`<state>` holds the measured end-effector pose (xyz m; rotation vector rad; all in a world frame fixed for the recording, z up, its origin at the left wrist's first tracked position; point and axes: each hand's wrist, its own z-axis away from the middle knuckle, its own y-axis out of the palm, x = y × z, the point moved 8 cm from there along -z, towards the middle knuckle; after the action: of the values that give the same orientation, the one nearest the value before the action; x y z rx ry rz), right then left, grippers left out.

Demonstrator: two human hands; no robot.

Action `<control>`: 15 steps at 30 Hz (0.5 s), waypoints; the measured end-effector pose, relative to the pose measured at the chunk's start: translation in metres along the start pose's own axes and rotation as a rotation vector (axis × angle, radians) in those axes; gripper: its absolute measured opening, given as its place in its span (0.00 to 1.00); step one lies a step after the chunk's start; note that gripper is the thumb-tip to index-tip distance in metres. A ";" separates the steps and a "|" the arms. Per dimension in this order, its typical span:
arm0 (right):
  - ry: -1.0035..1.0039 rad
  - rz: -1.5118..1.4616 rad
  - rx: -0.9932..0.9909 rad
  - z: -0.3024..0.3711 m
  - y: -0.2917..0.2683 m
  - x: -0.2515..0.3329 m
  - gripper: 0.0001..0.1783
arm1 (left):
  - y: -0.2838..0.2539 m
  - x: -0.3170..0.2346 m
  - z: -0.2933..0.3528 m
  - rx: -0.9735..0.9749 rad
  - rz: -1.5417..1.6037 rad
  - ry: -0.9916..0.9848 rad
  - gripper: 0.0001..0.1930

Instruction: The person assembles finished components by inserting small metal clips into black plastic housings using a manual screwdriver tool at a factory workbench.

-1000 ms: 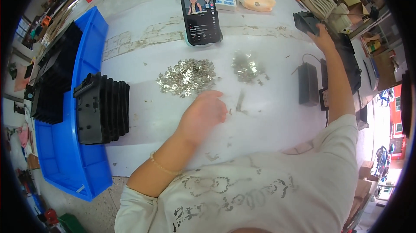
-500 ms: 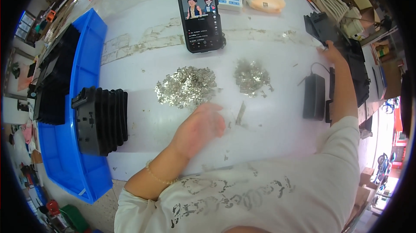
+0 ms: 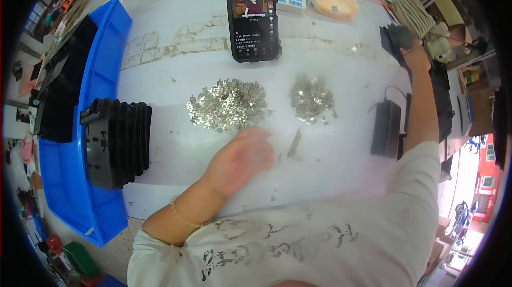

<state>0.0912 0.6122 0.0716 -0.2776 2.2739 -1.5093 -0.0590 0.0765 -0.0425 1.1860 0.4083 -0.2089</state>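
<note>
My left hand (image 3: 240, 161) rests on the white table just below the larger heap of small shiny metal pieces (image 3: 226, 104). Its fingers are smeared, so I cannot tell whether they hold anything. Right of that heap lies a smaller heap of like pieces (image 3: 312, 100). My right arm reaches out to the far right, where my right hand (image 3: 417, 57) is closed on a black plastic part (image 3: 401, 37), blurred and partly covered by the fingers. More black plastic parts (image 3: 441, 92) lie beside the right forearm.
A phone (image 3: 254, 17) stands behind the heaps, near a power strip (image 3: 290, 0). At left, a ribbed stack of black parts (image 3: 118, 143) rests against a blue bin (image 3: 106, 63), with more black parts (image 3: 63, 87) in it. A black power adapter (image 3: 386, 127) lies near my right forearm.
My right hand has moved a little farther away and has closed on a black plastic part, which is now blurred. The view has shifted slightly; my left hand stays by the larger heap.
</note>
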 end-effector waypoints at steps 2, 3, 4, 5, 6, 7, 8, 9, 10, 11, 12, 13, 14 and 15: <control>-0.012 -0.031 0.031 -0.016 0.026 -0.004 0.38 | -0.003 -0.001 0.000 -0.017 -0.014 0.017 0.16; -0.053 -0.065 0.064 -0.027 0.046 -0.014 0.43 | -0.003 0.001 0.000 0.003 -0.014 -0.010 0.16; -0.093 -0.099 0.099 -0.038 0.062 -0.021 0.49 | -0.002 0.002 -0.001 0.022 -0.017 -0.039 0.17; -0.073 -0.143 0.126 -0.048 0.067 -0.030 0.56 | -0.002 -0.001 -0.001 0.025 -0.013 -0.032 0.17; -0.082 -0.148 0.126 -0.053 0.071 -0.031 0.56 | 0.004 -0.001 0.001 0.070 -0.031 -0.053 0.16; -0.079 -0.229 0.157 -0.056 0.076 -0.034 0.56 | 0.008 0.000 0.002 0.115 -0.049 -0.077 0.15; -0.075 -0.308 0.190 -0.058 0.083 -0.037 0.57 | 0.006 0.000 0.001 0.109 -0.047 -0.073 0.15; -0.057 -0.314 0.222 -0.053 0.083 -0.033 0.58 | 0.005 0.003 0.002 0.125 -0.150 -0.099 0.15; -0.063 -0.316 0.228 -0.054 0.082 -0.029 0.58 | 0.005 0.007 0.001 0.141 -0.253 -0.128 0.15; -0.027 -0.324 0.263 -0.055 0.084 -0.029 0.58 | 0.006 0.006 0.000 0.133 -0.250 -0.128 0.15; 0.015 -0.325 0.298 -0.053 0.082 -0.031 0.59 | 0.009 0.005 0.000 0.136 -0.245 -0.146 0.14; 0.017 -0.281 0.299 -0.051 0.071 -0.025 0.60 | 0.010 0.006 0.001 0.138 -0.241 -0.164 0.14; 0.018 -0.277 0.305 -0.050 0.071 -0.025 0.60 | 0.009 0.006 0.001 0.135 -0.237 -0.170 0.14; -0.018 -0.239 0.293 -0.051 0.069 -0.025 0.60 | 0.010 0.006 0.000 0.151 -0.227 -0.167 0.14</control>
<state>0.0948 0.6918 0.0315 -0.4880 2.0251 -1.9247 -0.0504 0.0804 -0.0367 1.2583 0.3849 -0.5394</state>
